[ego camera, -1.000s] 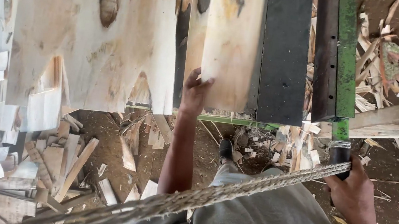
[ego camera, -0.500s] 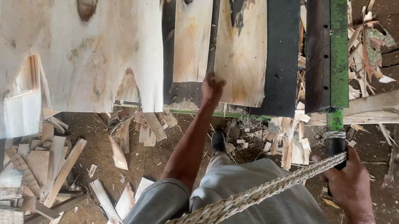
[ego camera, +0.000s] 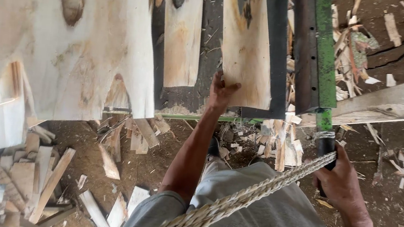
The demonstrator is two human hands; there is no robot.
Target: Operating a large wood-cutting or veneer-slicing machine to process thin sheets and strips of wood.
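a veneer strip (ego camera: pixel 246 47) is being gripped at its lower edge by the left hand (ego camera: pixel 222 89), fingers clamped; a black handle (ego camera: pixel 327 155) is being clasped by the right hand (ego camera: pixel 341 182)

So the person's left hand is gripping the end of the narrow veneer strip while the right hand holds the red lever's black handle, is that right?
Not quite: the head view shows the lever is green, not red. The left hand does grip the veneer strip, and the right hand holds the black handle.

Single head cam, looks steeply down past the wearer's torso, close range. Wood sheets (ego camera: pixel 68 42) fill 10–12 o'clock, green bar (ego camera: pixel 324 51) at 1 o'clock, scrap-strewn dirt floor (ego camera: pixel 399 166) along the bottom. No second view.
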